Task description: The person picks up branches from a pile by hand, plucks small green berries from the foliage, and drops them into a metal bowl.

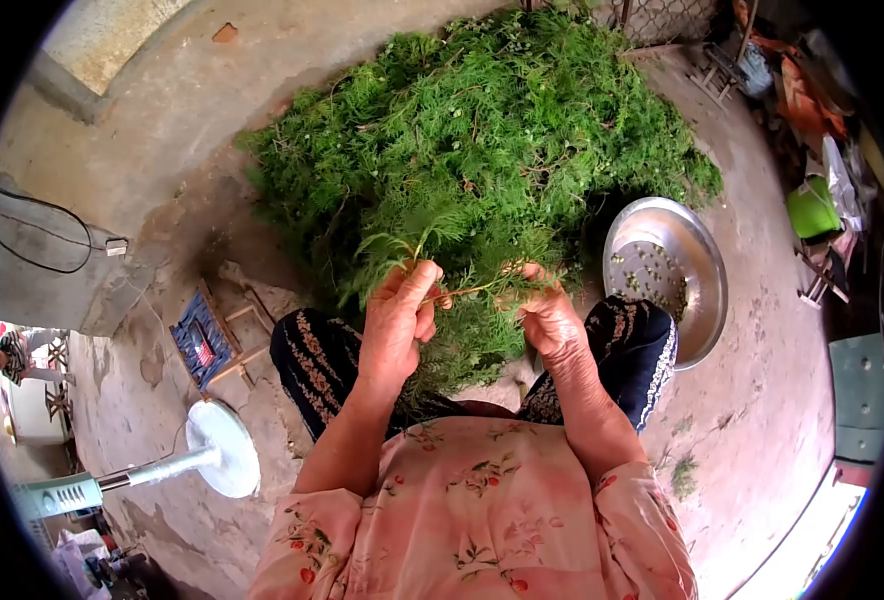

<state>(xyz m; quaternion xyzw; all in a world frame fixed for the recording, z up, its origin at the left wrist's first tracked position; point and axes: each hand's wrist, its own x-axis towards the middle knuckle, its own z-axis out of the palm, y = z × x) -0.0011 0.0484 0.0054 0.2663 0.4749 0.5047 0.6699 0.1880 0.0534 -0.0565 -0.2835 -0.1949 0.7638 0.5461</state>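
Note:
My left hand [398,315] is closed in a pinch on a leafy green conifer sprig [474,289], whose thin orange-brown stem runs across toward the right. Feathery tips stick up above the left thumb. My right hand [550,318] is closed at the sprig's other end, its fingertips partly hidden among the fine leaves. Just beyond both hands lies a large heap of cut green branches [482,130]. To the right of my right hand stands a wide metal basin [710,300] with small green pieces [642,272] scattered on its bottom.
A small wooden stool [205,342] with a blue patterned top lies at the left, near a standing fan's round white base [224,450]. A black cable [37,262] hangs on the left wall. Clutter with a green container [813,207] lines the right side.

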